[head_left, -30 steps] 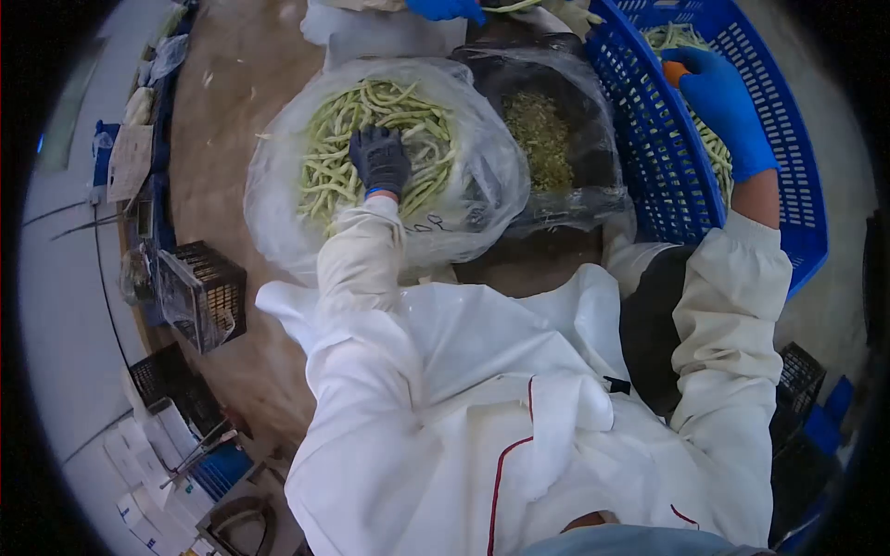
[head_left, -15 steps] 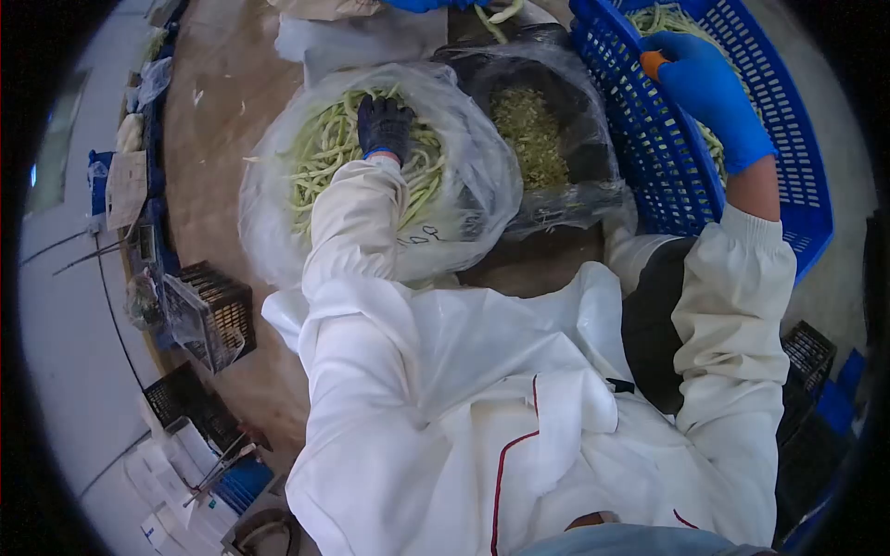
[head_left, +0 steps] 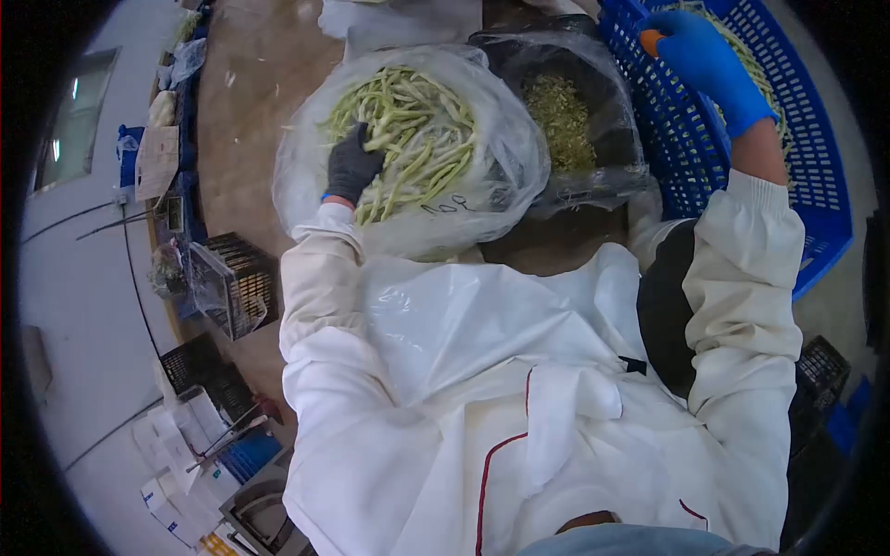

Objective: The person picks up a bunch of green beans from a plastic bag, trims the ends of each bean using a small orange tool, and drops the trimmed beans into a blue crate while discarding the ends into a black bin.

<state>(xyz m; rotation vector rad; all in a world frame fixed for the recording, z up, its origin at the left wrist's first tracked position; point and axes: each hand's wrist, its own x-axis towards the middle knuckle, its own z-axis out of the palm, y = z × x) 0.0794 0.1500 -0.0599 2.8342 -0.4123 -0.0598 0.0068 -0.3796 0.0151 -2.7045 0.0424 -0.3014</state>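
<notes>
The fingers (head_left: 356, 141) of the left hand (head_left: 354, 169), sheathed in dark grey glove fabric, are bent in among the green beans (head_left: 422, 102), right at the left flank of the heap. Pale bean ends are seen by the fingertips, yet whether anything is clamped there cannot be told. Over to the right hand (head_left: 712, 72): in thin, smooth blue it is held over the slotted wall of a basket, something orange (head_left: 651, 42) showing by its fingers; whether those are together or apart cannot be made out.

Long, slim and gently curved, the beans are tangled loosely, matt and light green. They are spread beneath the dark fingers and out to the right of them, with some lying farther off than the fingertips.

Now the containers: the heap is held in a clear plastic bag (head_left: 301, 171), thin, crinkled and cloudy, with black marks scrawled on its near side. Just beside it, a dark container (head_left: 607, 111) is draped in glossy film, and small greenish scraps (head_left: 559, 120) are gathered inside. Beyond that stands the rigid blue basket (head_left: 681, 153), pierced all over, in which more beans (head_left: 756, 69) are piled.
</notes>
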